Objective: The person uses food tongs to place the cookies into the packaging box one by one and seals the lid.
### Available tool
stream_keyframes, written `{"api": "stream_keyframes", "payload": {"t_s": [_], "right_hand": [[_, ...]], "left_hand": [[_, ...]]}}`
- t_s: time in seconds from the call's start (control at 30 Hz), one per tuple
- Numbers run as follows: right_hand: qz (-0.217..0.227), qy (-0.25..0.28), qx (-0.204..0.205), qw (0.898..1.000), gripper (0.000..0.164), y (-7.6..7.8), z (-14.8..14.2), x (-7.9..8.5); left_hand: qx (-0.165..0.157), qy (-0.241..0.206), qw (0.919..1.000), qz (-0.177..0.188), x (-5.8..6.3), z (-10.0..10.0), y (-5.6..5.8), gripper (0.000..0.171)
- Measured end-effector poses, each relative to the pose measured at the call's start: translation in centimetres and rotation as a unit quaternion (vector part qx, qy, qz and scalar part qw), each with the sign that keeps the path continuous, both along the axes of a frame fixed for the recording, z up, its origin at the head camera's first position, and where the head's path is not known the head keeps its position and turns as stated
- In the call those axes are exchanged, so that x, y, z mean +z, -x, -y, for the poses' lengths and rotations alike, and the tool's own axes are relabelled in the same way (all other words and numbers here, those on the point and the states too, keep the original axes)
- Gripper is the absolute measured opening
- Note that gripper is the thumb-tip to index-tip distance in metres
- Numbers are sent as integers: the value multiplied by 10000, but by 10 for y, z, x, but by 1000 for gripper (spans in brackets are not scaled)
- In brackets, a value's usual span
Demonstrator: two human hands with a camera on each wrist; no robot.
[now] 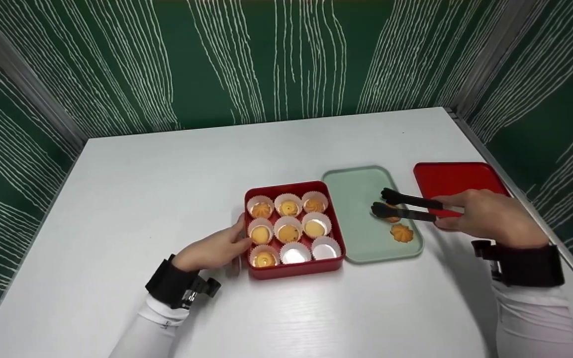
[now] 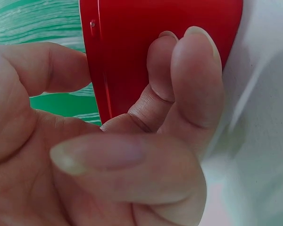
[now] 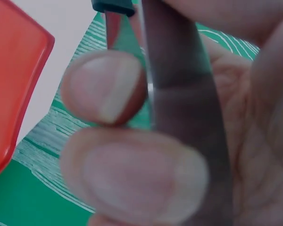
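My left hand (image 1: 219,247) holds the left side of a red square box (image 1: 294,270); in the left wrist view a digit meets its rim and curled fingers lie against the red wall (image 2: 127,52). White paper cups fill the box in rows, most holding a cookie (image 1: 288,232). Two front-row cups, the middle one (image 1: 295,254) and the right one (image 1: 326,248), show bare bottoms. My right hand (image 1: 488,219) grips tongs (image 1: 411,200) with black tips and metal handles. Their spread tips straddle a cookie (image 1: 392,218) on the green tray (image 1: 358,214), partly hidden by them.
Another ridged cookie (image 1: 402,233) lies on the green tray, just in front of the tongs. A red tray (image 1: 458,179) sits at the right table edge, partly under my right hand. Green, white-streaked walls (image 1: 306,59) enclose the white table (image 1: 167,199).
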State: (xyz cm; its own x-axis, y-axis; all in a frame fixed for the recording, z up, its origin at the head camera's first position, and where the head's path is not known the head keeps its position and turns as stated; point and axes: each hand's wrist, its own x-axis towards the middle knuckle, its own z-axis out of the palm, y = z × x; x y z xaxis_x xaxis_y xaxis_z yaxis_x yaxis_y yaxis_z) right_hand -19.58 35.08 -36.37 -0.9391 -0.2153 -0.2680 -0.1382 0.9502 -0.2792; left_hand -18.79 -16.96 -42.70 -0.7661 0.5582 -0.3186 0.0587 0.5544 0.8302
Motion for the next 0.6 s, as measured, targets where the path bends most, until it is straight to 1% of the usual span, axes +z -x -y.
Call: {"api": "stream_keyframes", "payload": {"t_s": [0.1, 0.2, 0.3, 0.4, 0.5, 0.6], "right_hand": [[114, 38, -94, 9999, 71, -1, 1, 2], [129, -203, -136, 9996, 76, -4, -2, 5], [127, -441, -83, 9989, 79, -6, -5, 7], [148, -525, -81, 9985, 79, -7, -5, 8], [144, -427, -158, 9989, 74, -7, -4, 8], [13, -304, -146, 9994, 66, -6, -1, 7]], "left_hand": [[12, 39, 10000, -23, -1, 0, 0, 75], [40, 92, 9999, -22, 0, 0, 0, 76], [49, 119, 9999, -65, 1, 0, 0, 75], [32, 125, 9999, -112, 0, 0, 1, 75], [17, 154, 9998, -120, 0, -1, 0, 76], [36, 174, 9998, -111, -1, -1, 0, 75]]}}
